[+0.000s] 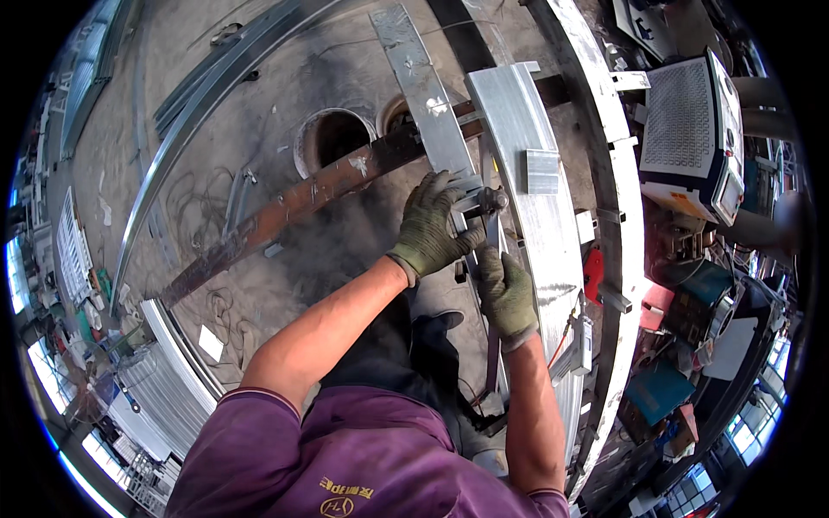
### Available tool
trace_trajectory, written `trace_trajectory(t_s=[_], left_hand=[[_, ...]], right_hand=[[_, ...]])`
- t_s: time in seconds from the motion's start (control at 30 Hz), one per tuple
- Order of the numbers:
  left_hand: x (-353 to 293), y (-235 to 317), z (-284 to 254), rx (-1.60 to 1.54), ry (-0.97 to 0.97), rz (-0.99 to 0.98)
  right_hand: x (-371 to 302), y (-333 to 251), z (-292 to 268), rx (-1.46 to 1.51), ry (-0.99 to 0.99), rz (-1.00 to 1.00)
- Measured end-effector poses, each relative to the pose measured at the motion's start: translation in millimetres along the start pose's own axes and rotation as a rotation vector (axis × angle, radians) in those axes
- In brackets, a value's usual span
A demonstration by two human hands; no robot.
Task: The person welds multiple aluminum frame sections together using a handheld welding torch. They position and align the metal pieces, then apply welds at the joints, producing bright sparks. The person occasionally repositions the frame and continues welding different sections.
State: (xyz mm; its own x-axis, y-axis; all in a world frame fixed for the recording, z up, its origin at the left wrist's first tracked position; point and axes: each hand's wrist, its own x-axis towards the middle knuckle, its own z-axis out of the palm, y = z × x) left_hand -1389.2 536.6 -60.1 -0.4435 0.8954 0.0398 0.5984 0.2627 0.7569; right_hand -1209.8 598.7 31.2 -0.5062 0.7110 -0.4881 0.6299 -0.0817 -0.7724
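My left hand (436,220), in a dark green work glove, closes around a small grey metal piece (467,186) by the near end of a long galvanized steel bar (423,82). The piece's exact shape is partly hidden by my fingers. Close by on the right, my gloved right hand (508,295) grips the handle of a hammer. The hammer head (492,200) is just right of the small piece; I cannot tell whether they touch. Beside it runs a wide galvanized channel (514,108) with a short metal block (542,172) lying on top.
A rusty brown beam (294,203) crosses beneath the bar. Beyond it stands a round open pipe (335,138). A long pale steel rail (617,216) curves along the right, with a red clamp-like part (593,276) beside it. Farther right is a white-and-blue machine (691,129).
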Motion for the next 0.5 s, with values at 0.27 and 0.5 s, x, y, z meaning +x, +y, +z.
trace_trajectory(t_s=[0.27,0.5], left_hand=[[-11.9,-10.3,11.0,-0.014,0.017,0.018],[-5.6,-9.1,9.1,-0.02,-0.037,0.014]], right_hand=[[-16.0,-16.7,-5.8,0.029,-0.014,-0.092],[-3.7,-2.4,-8.2,0.036,-0.086,0.057]])
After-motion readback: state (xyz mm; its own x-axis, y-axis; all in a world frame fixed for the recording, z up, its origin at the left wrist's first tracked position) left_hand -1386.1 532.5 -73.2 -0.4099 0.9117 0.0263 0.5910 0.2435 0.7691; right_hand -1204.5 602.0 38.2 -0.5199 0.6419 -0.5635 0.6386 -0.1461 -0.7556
